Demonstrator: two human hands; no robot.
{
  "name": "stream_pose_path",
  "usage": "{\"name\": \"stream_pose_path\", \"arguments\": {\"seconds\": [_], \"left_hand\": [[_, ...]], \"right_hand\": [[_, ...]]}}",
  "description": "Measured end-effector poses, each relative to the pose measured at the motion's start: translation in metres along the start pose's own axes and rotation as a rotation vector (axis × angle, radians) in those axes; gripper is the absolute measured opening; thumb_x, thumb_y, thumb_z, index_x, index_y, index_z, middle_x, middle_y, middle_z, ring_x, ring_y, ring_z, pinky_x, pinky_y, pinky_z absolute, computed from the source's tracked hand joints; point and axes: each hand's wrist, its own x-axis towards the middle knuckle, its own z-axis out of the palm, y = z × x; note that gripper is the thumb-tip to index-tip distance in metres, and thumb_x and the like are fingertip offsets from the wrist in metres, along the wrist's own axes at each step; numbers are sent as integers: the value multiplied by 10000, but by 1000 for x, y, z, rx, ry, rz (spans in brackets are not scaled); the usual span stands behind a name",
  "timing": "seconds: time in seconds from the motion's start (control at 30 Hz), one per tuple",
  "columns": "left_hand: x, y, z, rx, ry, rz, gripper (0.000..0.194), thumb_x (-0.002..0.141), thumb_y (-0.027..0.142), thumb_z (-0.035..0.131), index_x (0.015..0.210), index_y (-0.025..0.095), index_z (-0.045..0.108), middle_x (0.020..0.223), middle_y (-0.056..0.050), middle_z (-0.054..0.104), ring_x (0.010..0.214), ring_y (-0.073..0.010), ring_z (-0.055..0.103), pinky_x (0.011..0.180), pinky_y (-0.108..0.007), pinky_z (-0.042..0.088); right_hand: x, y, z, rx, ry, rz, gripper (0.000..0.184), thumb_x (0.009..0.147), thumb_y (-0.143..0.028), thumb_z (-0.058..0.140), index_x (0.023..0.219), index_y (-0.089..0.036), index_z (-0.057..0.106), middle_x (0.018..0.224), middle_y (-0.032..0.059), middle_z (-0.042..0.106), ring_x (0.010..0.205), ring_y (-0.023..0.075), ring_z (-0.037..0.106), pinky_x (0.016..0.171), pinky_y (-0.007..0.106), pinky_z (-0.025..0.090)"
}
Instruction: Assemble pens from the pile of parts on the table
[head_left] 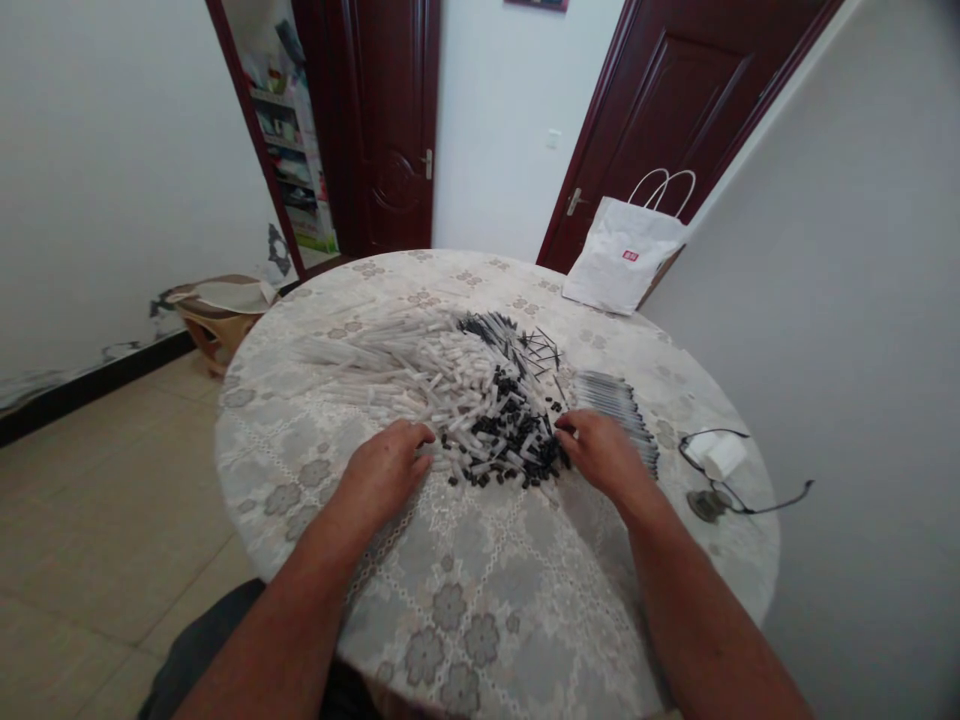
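A heap of small parts lies mid-table: long clear plastic tubes, short whitish cap-like pieces, small black plugs and thin dark sticks like pen refills. My left hand rests at the near left edge of the heap, fingers loosely curled with a gap between thumb and forefinger; nothing shows in it. At the right edge, beside the black plugs, my right hand has its fingers bent together; whatever they hold is too small to make out. Past it lies a neat row of slim dark-and-clear pens.
The round table has a flower-patterned cloth. Eyeglasses, a white block-like item and a dark round object lie at right. A white paper bag stands at the back. A stool is left.
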Motion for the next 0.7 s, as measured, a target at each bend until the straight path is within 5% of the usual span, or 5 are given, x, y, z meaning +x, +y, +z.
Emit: {"name": "stream_pose_path", "arguments": {"seconds": [0.47, 0.7], "left_hand": [[-1, -1, -8, 1, -65, 65, 283, 824, 125, 525, 1004, 217, 724, 1041, -110, 700, 987, -270, 635, 910, -375, 480], [-6, 0, -11, -29, -52, 71, 210, 900, 213, 521, 1002, 226, 704, 1024, -103, 694, 945, -261, 637, 866, -363, 474]], "right_hand": [[-11, -22, 26, 35, 88, -149, 232, 1013, -300, 529, 1120, -216, 718, 1102, 85, 722, 1005, 218, 670, 870, 293, 472], [-10, -23, 32, 22, 82, -163, 256, 1018, -306, 503, 1128, -227, 720, 1115, 83, 723, 975, 213, 673, 833, 293, 476]]}}
